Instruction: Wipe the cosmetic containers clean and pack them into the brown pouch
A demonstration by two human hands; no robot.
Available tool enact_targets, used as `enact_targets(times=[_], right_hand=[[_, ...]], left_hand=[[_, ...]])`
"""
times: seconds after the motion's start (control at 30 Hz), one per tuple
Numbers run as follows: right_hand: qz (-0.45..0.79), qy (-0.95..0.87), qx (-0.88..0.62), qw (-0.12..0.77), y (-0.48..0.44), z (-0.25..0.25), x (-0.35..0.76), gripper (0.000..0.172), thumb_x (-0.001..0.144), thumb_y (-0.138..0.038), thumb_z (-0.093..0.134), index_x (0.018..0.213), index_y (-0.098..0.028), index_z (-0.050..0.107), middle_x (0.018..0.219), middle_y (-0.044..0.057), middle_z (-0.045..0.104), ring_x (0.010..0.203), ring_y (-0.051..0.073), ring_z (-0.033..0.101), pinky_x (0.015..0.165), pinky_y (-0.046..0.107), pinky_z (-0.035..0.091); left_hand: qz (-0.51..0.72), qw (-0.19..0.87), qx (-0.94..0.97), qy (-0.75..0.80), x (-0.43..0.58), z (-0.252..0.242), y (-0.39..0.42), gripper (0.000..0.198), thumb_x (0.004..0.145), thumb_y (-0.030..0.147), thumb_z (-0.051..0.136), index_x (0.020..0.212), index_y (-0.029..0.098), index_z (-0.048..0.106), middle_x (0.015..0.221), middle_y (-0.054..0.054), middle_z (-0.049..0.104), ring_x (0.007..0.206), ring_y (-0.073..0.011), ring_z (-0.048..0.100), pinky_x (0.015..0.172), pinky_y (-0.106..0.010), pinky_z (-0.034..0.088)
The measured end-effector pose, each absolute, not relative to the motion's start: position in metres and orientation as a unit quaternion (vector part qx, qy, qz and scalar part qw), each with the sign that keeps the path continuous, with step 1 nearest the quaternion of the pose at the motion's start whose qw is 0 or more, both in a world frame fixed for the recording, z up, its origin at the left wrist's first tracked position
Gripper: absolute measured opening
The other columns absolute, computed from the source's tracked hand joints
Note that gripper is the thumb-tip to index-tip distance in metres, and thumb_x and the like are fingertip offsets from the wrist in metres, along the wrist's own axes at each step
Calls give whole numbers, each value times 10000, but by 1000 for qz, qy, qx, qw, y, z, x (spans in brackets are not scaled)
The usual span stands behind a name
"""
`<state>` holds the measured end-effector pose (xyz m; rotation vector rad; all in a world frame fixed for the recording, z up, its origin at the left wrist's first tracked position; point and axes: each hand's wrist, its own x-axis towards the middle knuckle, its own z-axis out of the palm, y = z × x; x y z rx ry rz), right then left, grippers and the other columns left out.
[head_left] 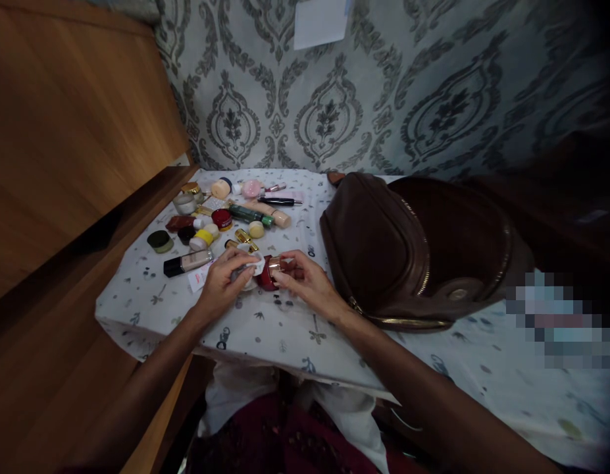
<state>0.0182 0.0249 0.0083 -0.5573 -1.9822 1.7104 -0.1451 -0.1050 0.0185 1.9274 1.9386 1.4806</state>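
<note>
My right hand is closed on a small red bottle with a shiny gold cap, which lies tilted on its side just above the cloth. Pinched in my left hand is a white crumpled wipe, close against the red bottle's left end. Whether the wipe touches the bottle I cannot tell. Left of that hand lies a foundation bottle with a black cap, beside a small white card. A gold lipstick tube lies just beyond my fingers.
Several jars and tubes crowd the table's back left, including a green tube, a red-lidded jar and a black pen-like stick. A large brown leather bag stands at right. A wooden cabinet borders the left side.
</note>
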Motion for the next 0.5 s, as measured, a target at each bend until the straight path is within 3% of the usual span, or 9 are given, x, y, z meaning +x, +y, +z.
enact_targets(times=[0.13, 0.3, 0.5], right_hand=[[626, -715, -205, 234, 25, 7, 19, 433, 779, -521, 681, 1038, -207, 535, 993, 43, 600, 699, 123, 567, 506, 227, 436], [661, -693, -177, 226, 23, 6, 20, 676, 747, -416, 722, 1330, -267, 416, 1115, 49, 524, 729, 114, 561, 565, 249, 474], [659, -694, -161, 242, 25, 1, 18, 558, 757, -386, 717, 1257, -251, 509, 1111, 63, 554, 796, 146, 573, 638, 288, 508]], left_hand=[[470, 18, 625, 623, -144, 19, -104, 191, 931, 268, 569, 1063, 199, 689, 965, -57, 636, 941, -193, 598, 831, -324, 482], [479, 12, 627, 614, -146, 18, -104, 181, 929, 244, 568, 1055, 187, 686, 937, -51, 625, 918, -185, 592, 817, -313, 474], [477, 15, 616, 626, -146, 17, -104, 184, 933, 248, 559, 1054, 195, 687, 952, -54, 633, 936, -193, 593, 833, -324, 475]])
